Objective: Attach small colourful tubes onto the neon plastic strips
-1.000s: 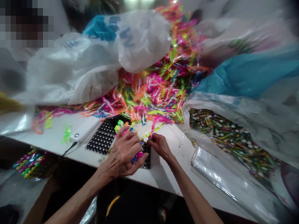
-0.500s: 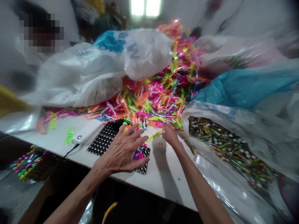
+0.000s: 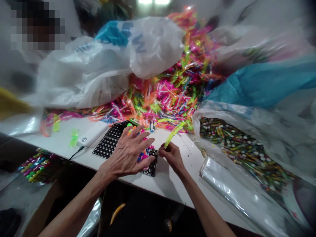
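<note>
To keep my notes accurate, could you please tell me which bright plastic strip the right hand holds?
The yellow-green plastic strip, pinched by the right hand; the multicoloured plastic strips heaped behind are outside that hand's grip.

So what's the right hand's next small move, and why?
Probably ease the yellow-green strip slightly left, over the black perforated board: the right hand pinches it just beside the board's edge, and bright pieces already show there by the left hand, its fingers spread.
</note>
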### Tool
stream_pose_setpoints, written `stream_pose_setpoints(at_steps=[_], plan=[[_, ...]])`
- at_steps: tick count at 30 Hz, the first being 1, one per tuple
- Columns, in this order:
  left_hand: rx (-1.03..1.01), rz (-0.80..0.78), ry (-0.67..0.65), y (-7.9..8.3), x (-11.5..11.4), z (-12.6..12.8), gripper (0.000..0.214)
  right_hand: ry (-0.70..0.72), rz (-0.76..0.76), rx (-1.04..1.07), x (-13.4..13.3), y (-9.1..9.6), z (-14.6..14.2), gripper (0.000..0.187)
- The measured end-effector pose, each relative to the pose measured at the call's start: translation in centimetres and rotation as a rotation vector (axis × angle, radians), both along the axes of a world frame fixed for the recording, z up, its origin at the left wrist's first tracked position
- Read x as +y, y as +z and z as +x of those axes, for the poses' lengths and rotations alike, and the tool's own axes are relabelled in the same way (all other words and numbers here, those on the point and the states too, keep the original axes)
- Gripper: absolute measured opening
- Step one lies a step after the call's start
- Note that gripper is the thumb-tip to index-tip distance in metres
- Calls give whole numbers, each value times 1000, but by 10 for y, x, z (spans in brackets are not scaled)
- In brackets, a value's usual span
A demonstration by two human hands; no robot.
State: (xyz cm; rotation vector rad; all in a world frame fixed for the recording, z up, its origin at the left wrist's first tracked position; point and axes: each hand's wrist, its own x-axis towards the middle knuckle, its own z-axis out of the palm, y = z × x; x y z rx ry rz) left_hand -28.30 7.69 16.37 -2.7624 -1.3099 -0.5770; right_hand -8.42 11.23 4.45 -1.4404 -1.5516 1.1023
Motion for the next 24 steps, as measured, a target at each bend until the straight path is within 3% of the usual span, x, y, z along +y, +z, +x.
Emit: stream_pose_setpoints(at_steps=[4,9,13,17,19,22,24], plan=[[-27,-5,-8,-1,1,1,43,26,19,35,-11,-5,-21,29],[-24,-3,-2,-3,3,2,44,58,107,-207,-13,-4,-23,60],[-10,3,-18,-1,4,4,53,172,155,-517,-21,4,-37,65],[8,6,-31,-2,3,4,48,130,167,-608,-31,0,-50,65],[-1,22,-6,-4,2,4,48,153,146,-565,-25,-2,-43,65],[-38,43,32,-8,2,4,46,238,106,-504,7,6,-8,58],[-62,45,36,-9,3,5,43,60,132,-635,39,19,20,42]])
